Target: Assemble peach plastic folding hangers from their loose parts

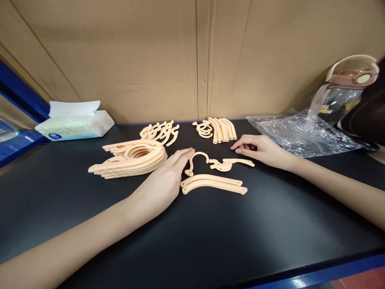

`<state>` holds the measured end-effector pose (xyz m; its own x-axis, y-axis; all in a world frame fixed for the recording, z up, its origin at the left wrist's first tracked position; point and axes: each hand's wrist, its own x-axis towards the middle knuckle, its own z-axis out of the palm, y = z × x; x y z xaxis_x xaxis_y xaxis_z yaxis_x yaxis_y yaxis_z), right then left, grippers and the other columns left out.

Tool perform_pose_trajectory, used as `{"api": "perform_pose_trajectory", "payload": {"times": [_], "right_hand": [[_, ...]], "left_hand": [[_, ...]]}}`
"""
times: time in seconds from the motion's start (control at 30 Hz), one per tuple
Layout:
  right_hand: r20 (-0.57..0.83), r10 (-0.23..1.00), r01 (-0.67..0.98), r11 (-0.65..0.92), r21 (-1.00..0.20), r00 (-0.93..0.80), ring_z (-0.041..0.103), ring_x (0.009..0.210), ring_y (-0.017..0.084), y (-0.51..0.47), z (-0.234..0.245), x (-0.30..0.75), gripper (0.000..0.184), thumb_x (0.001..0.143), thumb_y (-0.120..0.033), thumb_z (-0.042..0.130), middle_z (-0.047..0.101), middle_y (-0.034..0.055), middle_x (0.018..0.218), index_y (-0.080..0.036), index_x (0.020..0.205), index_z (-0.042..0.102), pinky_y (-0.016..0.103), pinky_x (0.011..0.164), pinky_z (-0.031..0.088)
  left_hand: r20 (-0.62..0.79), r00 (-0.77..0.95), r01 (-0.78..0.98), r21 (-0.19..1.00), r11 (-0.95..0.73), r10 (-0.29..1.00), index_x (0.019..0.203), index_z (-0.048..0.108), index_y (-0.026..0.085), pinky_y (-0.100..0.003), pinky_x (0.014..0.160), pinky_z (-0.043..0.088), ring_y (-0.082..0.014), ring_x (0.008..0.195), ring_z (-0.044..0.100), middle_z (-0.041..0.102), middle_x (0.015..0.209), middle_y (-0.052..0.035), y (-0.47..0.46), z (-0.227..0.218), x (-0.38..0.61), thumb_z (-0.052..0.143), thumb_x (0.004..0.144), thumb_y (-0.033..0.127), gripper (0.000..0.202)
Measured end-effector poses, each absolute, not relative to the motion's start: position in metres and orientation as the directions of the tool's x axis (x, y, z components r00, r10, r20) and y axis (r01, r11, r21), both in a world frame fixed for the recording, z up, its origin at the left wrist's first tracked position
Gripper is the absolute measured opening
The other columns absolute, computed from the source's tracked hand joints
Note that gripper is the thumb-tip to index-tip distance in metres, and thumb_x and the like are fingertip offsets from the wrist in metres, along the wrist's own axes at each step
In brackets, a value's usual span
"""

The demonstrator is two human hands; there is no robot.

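My left hand (164,180) lies flat on the black table (210,241), fingers stretched out and together, right beside a stack of peach plastic hanger bodies (132,158). Its fingertips nearly touch a loose hook piece (197,160). In front of it lie two curved arm pieces (213,184) and a small connector piece (231,163). My right hand (261,150) rests palm down behind the connector piece, fingers loosely extended, holding nothing.
At the back lie a pile of hooks with connectors (161,132) and a row of arm pieces (221,129). A tissue pack (75,122) sits back left. Crumpled clear plastic (297,134) and a water bottle (345,90) are back right. A cardboard wall (195,56) closes the back.
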<state>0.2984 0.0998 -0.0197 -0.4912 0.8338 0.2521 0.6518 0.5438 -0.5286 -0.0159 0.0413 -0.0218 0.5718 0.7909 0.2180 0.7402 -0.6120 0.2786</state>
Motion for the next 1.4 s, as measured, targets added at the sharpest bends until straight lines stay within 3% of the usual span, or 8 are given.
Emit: {"api": "perform_pose_trajectory", "payload": {"times": [0.17, 0.4, 1.13, 1.4], "right_hand": [[0.258, 0.814, 0.660, 0.575, -0.484, -0.520, 0.049, 0.062, 0.014, 0.0995, -0.0208, 0.2974, 0.029, 0.093, -0.045, 0.052, 0.055, -0.0001, 0.070, -0.022, 0.099, 0.069, 0.029, 0.060, 0.038], [0.265, 0.793, 0.685, 0.608, -0.403, -0.548, 0.050, 0.063, 0.015, 0.0963, -0.0195, 0.2965, 0.027, 0.095, -0.040, 0.047, 0.055, -0.0002, 0.069, -0.022, 0.103, 0.066, 0.030, 0.062, 0.039], [0.270, 0.790, 0.679, 0.611, -0.406, -0.550, 0.048, 0.061, 0.014, 0.0962, -0.0204, 0.2967, 0.026, 0.094, -0.035, 0.048, 0.053, -0.0016, 0.067, -0.020, 0.103, 0.067, 0.028, 0.062, 0.038], [0.274, 0.787, 0.676, 0.615, -0.406, -0.552, 0.048, 0.061, 0.013, 0.0966, -0.0202, 0.2964, 0.025, 0.094, -0.035, 0.048, 0.053, -0.0016, 0.067, -0.020, 0.103, 0.066, 0.028, 0.062, 0.038]], "left_hand": [[0.166, 0.562, 0.790, 0.181, -0.585, 0.810, 0.146, 0.040, 0.011, -0.046, 0.116, 0.037, -0.0250, 0.141, 0.040, 0.043, 0.152, -0.0120, 0.0415, -0.0193, -0.0153, 0.026, 0.101, 0.024, 0.050], [0.183, 0.627, 0.756, 0.090, -0.648, 0.757, 0.144, 0.043, 0.012, -0.047, 0.113, 0.040, -0.0268, 0.138, 0.043, 0.045, 0.150, -0.0132, 0.0425, -0.0163, -0.0164, 0.028, 0.100, 0.022, 0.048], [0.184, 0.547, 0.814, 0.114, -0.570, 0.817, 0.145, 0.042, 0.006, -0.041, 0.114, 0.040, -0.0245, 0.132, 0.048, 0.046, 0.150, -0.0110, 0.0407, -0.0173, -0.0113, 0.026, 0.102, 0.032, 0.053], [0.194, 0.583, 0.794, 0.073, -0.604, 0.789, 0.143, 0.045, 0.006, -0.045, 0.113, 0.040, -0.0259, 0.132, 0.049, 0.047, 0.148, -0.0117, 0.0415, -0.0173, -0.0135, 0.025, 0.102, 0.031, 0.052]]}}
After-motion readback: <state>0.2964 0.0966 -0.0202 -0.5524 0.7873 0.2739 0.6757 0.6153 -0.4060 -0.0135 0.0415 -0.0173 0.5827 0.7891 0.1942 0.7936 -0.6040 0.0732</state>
